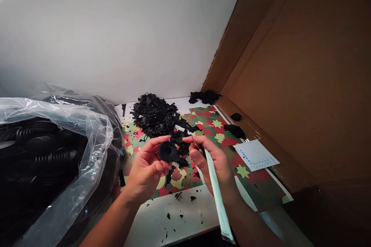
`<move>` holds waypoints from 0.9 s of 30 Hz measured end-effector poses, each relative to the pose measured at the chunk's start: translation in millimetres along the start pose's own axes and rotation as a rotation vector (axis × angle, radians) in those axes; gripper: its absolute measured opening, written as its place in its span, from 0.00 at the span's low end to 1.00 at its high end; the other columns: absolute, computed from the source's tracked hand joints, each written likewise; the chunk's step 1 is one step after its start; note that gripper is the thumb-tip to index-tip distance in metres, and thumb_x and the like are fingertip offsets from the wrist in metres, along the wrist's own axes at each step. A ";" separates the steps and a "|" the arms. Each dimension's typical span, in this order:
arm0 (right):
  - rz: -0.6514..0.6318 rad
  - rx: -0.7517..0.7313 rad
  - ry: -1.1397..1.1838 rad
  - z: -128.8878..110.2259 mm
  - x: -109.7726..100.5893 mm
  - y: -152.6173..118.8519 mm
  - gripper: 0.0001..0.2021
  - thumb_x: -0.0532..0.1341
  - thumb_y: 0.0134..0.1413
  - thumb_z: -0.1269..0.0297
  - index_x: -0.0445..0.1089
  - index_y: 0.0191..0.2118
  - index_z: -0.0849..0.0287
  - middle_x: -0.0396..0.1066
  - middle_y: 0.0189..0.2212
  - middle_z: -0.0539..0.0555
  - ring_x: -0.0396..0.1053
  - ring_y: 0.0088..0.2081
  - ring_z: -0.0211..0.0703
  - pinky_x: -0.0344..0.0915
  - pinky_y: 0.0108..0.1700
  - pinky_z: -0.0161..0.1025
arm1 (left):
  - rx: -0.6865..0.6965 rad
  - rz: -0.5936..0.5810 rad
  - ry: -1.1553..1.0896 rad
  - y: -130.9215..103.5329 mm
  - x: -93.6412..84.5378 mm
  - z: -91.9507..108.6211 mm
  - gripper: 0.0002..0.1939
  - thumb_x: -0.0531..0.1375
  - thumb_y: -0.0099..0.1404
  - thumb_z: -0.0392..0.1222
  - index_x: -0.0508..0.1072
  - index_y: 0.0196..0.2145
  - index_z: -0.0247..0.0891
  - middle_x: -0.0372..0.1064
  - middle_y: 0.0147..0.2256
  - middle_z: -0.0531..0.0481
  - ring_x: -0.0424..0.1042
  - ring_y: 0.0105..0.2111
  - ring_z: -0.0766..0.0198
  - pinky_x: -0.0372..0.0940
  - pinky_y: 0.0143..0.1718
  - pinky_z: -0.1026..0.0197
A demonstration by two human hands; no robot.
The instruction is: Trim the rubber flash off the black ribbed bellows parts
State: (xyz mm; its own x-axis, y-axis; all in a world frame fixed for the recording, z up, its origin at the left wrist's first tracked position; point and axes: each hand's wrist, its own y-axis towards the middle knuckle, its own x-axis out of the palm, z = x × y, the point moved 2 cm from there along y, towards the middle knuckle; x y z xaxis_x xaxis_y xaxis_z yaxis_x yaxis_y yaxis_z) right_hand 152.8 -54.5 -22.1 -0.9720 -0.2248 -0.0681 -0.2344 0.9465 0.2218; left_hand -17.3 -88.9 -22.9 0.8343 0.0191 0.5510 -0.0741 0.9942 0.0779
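In my left hand (pixel 149 168) is a round black rubber part (pixel 168 151) with a hollow in its middle, pinched between thumb and fingers. My right hand (pixel 214 160) is closed around a slim tool with a pale green-white handle (pixel 216 193). A thin metal tip (pixel 196 144) sticks out past the right fingers toward the black part, apart from it; its exact kind is unclear. Behind both hands lies a heap of black rubber trimmings (pixel 153 114). Small black scraps (pixel 179 197) are scattered on the white surface below the hands.
On the left, a clear plastic bag (pixel 98 135) holds many ribbed black parts (pixel 55 156). A patterned red-green sheet (pixel 199 123) covers the table. A printed white card (pixel 256 155) lies right, beside the cardboard wall (pixel 301 73). Black lumps (pixel 207 96) sit at the back near a pale wall (pixel 121 31).
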 end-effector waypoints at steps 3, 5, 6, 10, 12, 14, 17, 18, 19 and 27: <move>-0.066 -0.131 -0.073 -1.3 -5.6 -2.3 0.24 0.60 0.66 0.43 0.75 0.58 0.52 0.72 0.33 0.52 0.70 0.33 0.42 0.71 0.38 0.39 | -0.042 0.064 -0.007 -0.3 -1.8 -0.1 0.28 0.82 0.41 0.44 0.84 0.42 0.41 0.73 0.27 0.52 0.66 0.22 0.72 0.63 0.23 0.71; -0.085 -0.227 -0.146 -4.0 -8.4 -3.8 0.23 0.58 0.69 0.45 0.74 0.62 0.49 0.73 0.33 0.52 0.72 0.35 0.43 0.73 0.39 0.40 | -0.048 0.075 -0.010 -0.6 -2.7 0.0 0.27 0.81 0.41 0.45 0.84 0.41 0.42 0.73 0.28 0.52 0.66 0.22 0.72 0.62 0.22 0.72; -0.098 -0.270 -0.178 -5.8 -9.2 -4.6 0.23 0.57 0.70 0.47 0.73 0.63 0.48 0.73 0.33 0.52 0.72 0.35 0.43 0.73 0.39 0.40 | -0.048 0.074 -0.009 -0.8 -2.9 0.2 0.26 0.81 0.42 0.46 0.85 0.41 0.42 0.74 0.29 0.51 0.66 0.22 0.73 0.61 0.22 0.72; -0.169 -0.369 -0.247 -15.3 -8.0 -7.6 0.22 0.55 0.73 0.51 0.70 0.65 0.49 0.71 0.31 0.52 0.70 0.30 0.40 0.73 0.33 0.37 | -0.040 0.042 0.005 -1.1 -1.9 1.5 0.25 0.80 0.47 0.46 0.85 0.44 0.43 0.74 0.29 0.51 0.66 0.22 0.73 0.63 0.23 0.72; -0.171 -0.412 -0.296 -22.3 -5.6 -8.7 0.20 0.55 0.73 0.56 0.71 0.64 0.50 0.71 0.32 0.52 0.70 0.30 0.40 0.73 0.32 0.37 | -0.020 0.021 0.008 -0.9 -0.7 2.2 0.24 0.79 0.50 0.45 0.84 0.46 0.43 0.73 0.29 0.51 0.66 0.23 0.72 0.65 0.24 0.72; -0.160 -0.465 -0.341 -29.5 -2.5 -9.6 0.18 0.57 0.73 0.63 0.72 0.63 0.50 0.73 0.32 0.52 0.71 0.31 0.40 0.73 0.34 0.37 | 0.008 0.005 0.008 -0.6 0.2 2.7 0.24 0.78 0.51 0.44 0.84 0.47 0.44 0.75 0.32 0.50 0.68 0.24 0.71 0.67 0.24 0.71; -0.154 -0.525 -0.385 -35.4 2.2 -10.1 0.19 0.58 0.70 0.69 0.73 0.62 0.49 0.77 0.31 0.51 0.73 0.34 0.42 0.73 0.37 0.38 | 0.046 -0.018 0.012 -0.2 0.2 2.7 0.21 0.77 0.53 0.42 0.84 0.45 0.45 0.74 0.30 0.51 0.68 0.24 0.71 0.68 0.23 0.72; -0.148 -0.544 -0.398 -35.8 3.4 -10.0 0.19 0.59 0.69 0.71 0.74 0.61 0.49 0.78 0.31 0.51 0.73 0.34 0.42 0.73 0.37 0.39 | 0.050 -0.029 0.015 -0.2 -0.1 2.4 0.19 0.77 0.54 0.42 0.84 0.44 0.45 0.73 0.29 0.52 0.68 0.24 0.71 0.68 0.23 0.72; -0.139 -0.560 -0.410 -35.5 4.4 -9.8 0.19 0.60 0.69 0.72 0.74 0.61 0.50 0.78 0.31 0.51 0.73 0.34 0.43 0.73 0.36 0.39 | 0.050 -0.038 0.017 -0.3 -0.4 2.0 0.18 0.77 0.54 0.42 0.84 0.44 0.45 0.73 0.27 0.53 0.69 0.23 0.71 0.68 0.23 0.72; -0.123 -0.560 -0.439 -28.8 6.3 -9.6 0.18 0.59 0.69 0.72 0.77 0.57 0.50 0.78 0.29 0.50 0.72 0.31 0.40 0.72 0.33 0.36 | 0.039 0.022 -0.021 -2.6 0.3 -0.2 0.19 0.78 0.52 0.44 0.83 0.41 0.40 0.73 0.27 0.53 0.70 0.21 0.72 0.68 0.22 0.71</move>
State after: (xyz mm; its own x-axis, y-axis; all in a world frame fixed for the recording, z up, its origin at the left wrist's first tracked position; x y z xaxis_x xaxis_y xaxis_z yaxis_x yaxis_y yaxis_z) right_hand 148.6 -71.7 3.4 -0.8704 -0.0970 -0.4827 -0.4281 0.6334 0.6446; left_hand -16.7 -91.4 -23.0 0.8203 0.0378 0.5706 -0.1134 0.9887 0.0975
